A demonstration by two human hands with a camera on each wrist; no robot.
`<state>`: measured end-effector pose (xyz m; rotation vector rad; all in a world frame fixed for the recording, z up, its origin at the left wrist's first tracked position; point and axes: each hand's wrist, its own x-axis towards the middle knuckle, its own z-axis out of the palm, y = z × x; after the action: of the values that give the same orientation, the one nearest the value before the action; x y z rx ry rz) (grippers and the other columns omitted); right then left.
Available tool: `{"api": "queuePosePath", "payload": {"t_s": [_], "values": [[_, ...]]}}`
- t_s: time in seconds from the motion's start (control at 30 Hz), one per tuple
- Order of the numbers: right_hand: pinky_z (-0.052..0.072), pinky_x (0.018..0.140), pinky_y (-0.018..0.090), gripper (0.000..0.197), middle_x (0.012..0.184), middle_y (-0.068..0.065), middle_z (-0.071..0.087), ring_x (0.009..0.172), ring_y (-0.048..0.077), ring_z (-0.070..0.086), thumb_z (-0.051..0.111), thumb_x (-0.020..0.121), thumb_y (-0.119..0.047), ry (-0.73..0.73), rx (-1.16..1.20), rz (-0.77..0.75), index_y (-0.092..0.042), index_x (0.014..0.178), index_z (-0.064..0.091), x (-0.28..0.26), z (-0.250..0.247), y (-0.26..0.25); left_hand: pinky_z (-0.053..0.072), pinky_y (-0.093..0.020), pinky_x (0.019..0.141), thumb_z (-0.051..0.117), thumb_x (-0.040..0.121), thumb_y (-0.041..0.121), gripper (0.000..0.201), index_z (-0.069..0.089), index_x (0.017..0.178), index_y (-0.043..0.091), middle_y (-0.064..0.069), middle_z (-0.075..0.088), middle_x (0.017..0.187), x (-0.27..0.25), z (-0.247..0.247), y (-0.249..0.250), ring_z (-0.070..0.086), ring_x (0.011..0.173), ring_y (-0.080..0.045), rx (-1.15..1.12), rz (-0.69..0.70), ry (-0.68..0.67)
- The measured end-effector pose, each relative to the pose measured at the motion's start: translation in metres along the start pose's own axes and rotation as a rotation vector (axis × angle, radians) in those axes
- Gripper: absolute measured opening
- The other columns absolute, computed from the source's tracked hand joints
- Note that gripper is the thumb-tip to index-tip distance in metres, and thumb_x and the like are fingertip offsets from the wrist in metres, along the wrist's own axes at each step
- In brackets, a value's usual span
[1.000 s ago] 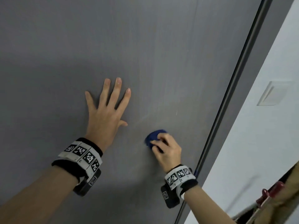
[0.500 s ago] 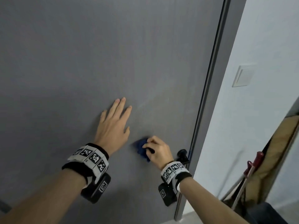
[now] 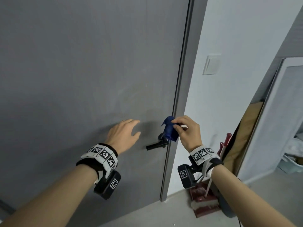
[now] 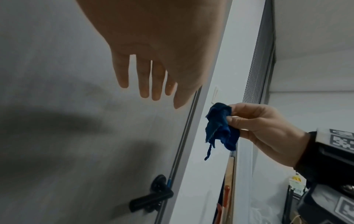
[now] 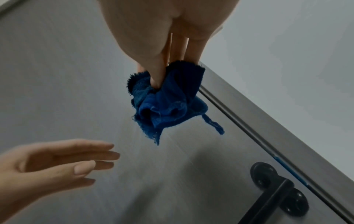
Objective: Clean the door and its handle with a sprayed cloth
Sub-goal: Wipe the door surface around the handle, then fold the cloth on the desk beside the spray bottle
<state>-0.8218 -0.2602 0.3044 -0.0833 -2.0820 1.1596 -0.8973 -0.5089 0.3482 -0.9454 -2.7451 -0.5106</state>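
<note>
A grey door (image 3: 82,71) fills the left of the head view, with faint wipe streaks above its black lever handle (image 3: 155,145). My right hand (image 3: 186,131) pinches a bunched blue cloth (image 3: 169,129) just off the door's edge, above the handle and clear of the surface. The cloth (image 5: 166,103) hangs crumpled from the fingertips, a loose thread dangling. My left hand (image 3: 124,133) hovers with straight fingers near the door, left of the handle (image 4: 151,198); contact with the door cannot be made out.
A grey door frame (image 3: 182,95) runs beside the door, then a white wall with a light switch (image 3: 211,64). A red broom and dustpan (image 3: 205,203) lean in the corner by a brown board (image 3: 246,128). Grey floor lies below.
My right hand lifted the cloth off the door and moved right, above the handle. My left hand slid down and right, off its flat press. The view dropped, showing the handle fully.
</note>
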Motion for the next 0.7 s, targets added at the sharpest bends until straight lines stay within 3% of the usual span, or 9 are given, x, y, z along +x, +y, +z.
{"api": "queuePosePath", "payload": {"t_s": [0.17,0.33,0.4,0.5,0.57,0.7], "values": [[0.054,0.072,0.022,0.036,0.096,0.0,0.069,0.089,0.012,0.064,0.067,0.084,0.01,-0.068,0.096,0.067,-0.026,0.089,0.071,-0.042,-0.043,-0.001,0.049,-0.026,0.086,0.067,0.089,0.047,0.051,0.055,0.137,0.032,0.018,0.065,0.124,-0.031,0.031,0.06,0.064,0.105,-0.003,-0.344,0.016,-0.16],[0.056,0.073,0.024,0.033,0.096,0.001,0.069,0.09,0.018,0.064,0.069,0.085,0.008,-0.156,0.181,0.146,-0.025,0.09,0.071,-0.098,-0.063,0.013,0.055,-0.029,0.089,0.069,0.088,0.045,0.043,0.063,0.129,0.032,0.015,0.069,0.116,-0.08,0.067,0.113,0.065,0.097,0.003,-0.575,-0.045,-0.197],[0.058,0.074,0.029,0.032,0.097,0.005,0.069,0.089,0.022,0.064,0.07,0.086,0.007,-0.202,0.215,0.18,-0.025,0.09,0.071,-0.127,-0.069,0.017,0.056,-0.026,0.085,0.07,0.09,0.037,0.034,0.066,0.123,0.03,0.014,0.071,0.11,-0.106,0.079,0.129,0.066,0.091,0.003,-0.634,-0.085,-0.183],[0.058,0.074,0.028,0.03,0.094,0.003,0.07,0.084,0.013,0.064,0.07,0.087,0.004,-0.27,0.233,0.241,-0.027,0.089,0.071,-0.168,-0.079,0.02,0.057,-0.023,0.083,0.068,0.093,0.025,0.027,0.069,0.119,0.022,0.007,0.073,0.104,-0.147,0.095,0.148,0.069,0.088,-0.003,-0.657,-0.168,-0.175],[0.058,0.075,0.026,0.028,0.092,0.0,0.071,0.082,0.009,0.064,0.07,0.088,0.002,-0.307,0.242,0.271,-0.026,0.09,0.071,-0.197,-0.086,0.018,0.057,-0.026,0.086,0.069,0.092,0.025,0.023,0.07,0.115,0.021,0.005,0.074,0.105,-0.175,0.105,0.155,0.07,0.092,-0.007,-0.657,-0.224,-0.178],[0.059,0.075,0.032,0.017,0.088,0.007,0.072,0.081,0.014,0.064,0.067,0.092,-0.002,-0.392,0.25,0.348,-0.016,0.098,0.072,-0.249,-0.102,0.009,0.055,-0.024,0.085,0.068,0.091,0.018,0.009,0.071,0.099,0.019,0.004,0.075,0.096,-0.225,0.113,0.17,0.07,0.09,-0.008,-0.663,-0.278,-0.184]]}}
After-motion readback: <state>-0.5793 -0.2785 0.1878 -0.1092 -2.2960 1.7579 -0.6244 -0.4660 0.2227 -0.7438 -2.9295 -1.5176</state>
